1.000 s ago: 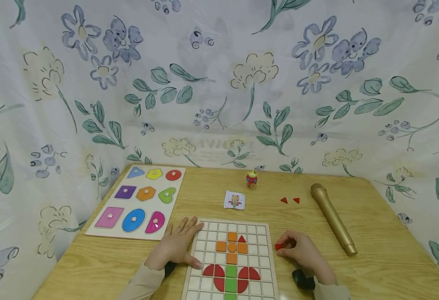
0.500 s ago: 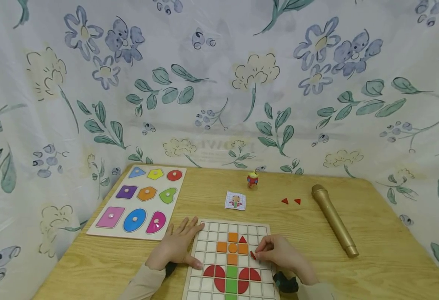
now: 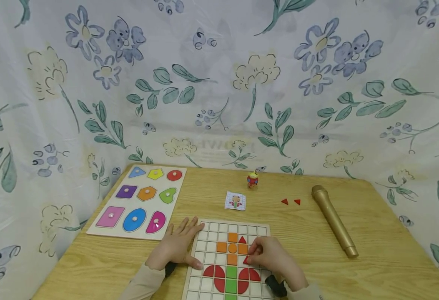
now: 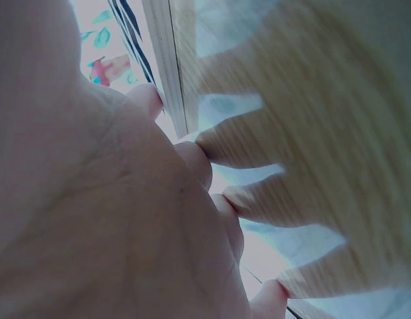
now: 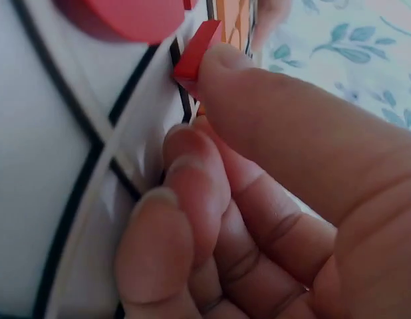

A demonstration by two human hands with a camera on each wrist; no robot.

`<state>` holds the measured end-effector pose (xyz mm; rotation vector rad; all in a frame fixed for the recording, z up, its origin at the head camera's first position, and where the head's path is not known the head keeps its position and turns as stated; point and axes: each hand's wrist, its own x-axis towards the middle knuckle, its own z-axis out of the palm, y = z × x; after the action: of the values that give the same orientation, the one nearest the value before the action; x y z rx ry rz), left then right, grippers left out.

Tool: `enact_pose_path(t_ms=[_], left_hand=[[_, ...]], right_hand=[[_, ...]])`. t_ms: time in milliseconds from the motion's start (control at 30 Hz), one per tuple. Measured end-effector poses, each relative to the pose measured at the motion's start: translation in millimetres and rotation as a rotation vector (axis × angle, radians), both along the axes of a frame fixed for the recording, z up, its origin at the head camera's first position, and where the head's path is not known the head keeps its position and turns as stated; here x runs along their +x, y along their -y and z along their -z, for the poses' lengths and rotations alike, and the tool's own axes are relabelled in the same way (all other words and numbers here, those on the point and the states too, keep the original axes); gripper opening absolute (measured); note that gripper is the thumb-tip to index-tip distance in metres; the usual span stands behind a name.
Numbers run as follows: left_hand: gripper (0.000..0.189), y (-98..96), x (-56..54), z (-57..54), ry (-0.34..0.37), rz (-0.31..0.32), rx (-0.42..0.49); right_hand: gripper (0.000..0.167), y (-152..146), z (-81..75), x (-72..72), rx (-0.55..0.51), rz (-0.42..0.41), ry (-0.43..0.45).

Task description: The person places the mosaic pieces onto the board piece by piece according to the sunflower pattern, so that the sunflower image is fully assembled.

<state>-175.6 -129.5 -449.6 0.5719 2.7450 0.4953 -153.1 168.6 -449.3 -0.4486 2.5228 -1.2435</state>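
Note:
A white gridded puzzle board (image 3: 209, 248) lies at the table's front, with orange, green and red pieces in its cells. My right hand (image 3: 273, 256) is over the board's right side and pinches a small red triangle (image 5: 197, 54) between thumb and fingers. In the head view that triangle sits low over a cell just right of the lowest orange square (image 3: 232, 259); the fingers cover part of it. Another red triangle (image 3: 242, 240) lies beside the top orange square. With fingers spread, my left hand (image 3: 176, 248) rests on the table and the board's left edge.
To the left lies a shape-knob board (image 3: 119, 230). Behind the gridded board are a small pattern card (image 3: 235, 200) and a toy figure (image 3: 252, 179). Two loose red triangles (image 3: 284, 201) and a gold microphone (image 3: 334, 220) lie to the right. A floral curtain (image 3: 219, 104) hangs behind.
My right hand has come left from beside the board to over it, carrying the red triangle down toward a cell right of the lowest orange square. The left hand has stayed in place.

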Motion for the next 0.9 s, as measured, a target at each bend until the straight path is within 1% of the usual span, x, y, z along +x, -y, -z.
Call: enact_pose_path(t_ms=[67, 133, 333, 400, 567, 667, 800, 900], left_hand=[[0.111, 0.3, -0.2, 0.8, 0.000, -0.001, 0.001], [0.111, 0.5, -0.5, 1.6, -0.001, -0.001, 0.001], [0.111, 0.1, -1.2, 2.4, 0.000, 0.000, -0.003], [0.111, 0.1, -1.4, 2.3, -0.001, 0.002, -0.003], [0.111, 0.2, -1.4, 1.7, 0.001, 0.003, 0.005], [0.111, 0.5, -1.3, 1.2, 0.002, 0.000, 0.012], [0.111, 0.5, -1.0, 1.3, 0.005, -0.003, 0.010], [0.112, 0.6, -1.1, 1.5, 0.012, -0.004, 0.008]], right_hand=[[0.016, 2.1, -0.4, 1.2, 0.036, -0.007, -0.037], [0.015, 4.0, -0.9, 2.1, 0.053, -0.011, -0.052], [0.014, 4.9, -0.2, 2.9, 0.041, -0.024, -0.051], [0.015, 5.5, 0.0, 3.6, 0.053, -0.020, -0.060], [0.023, 10.5, -0.2, 6.1, 0.114, 0.011, -0.048], [0.025, 15.5, -0.1, 7.3, 0.143, 0.038, -0.026], [0.026, 20.5, 0.3, 8.3, 0.161, 0.078, -0.015], [0.026, 23.6, 0.6, 9.4, 0.159, 0.102, -0.034]])
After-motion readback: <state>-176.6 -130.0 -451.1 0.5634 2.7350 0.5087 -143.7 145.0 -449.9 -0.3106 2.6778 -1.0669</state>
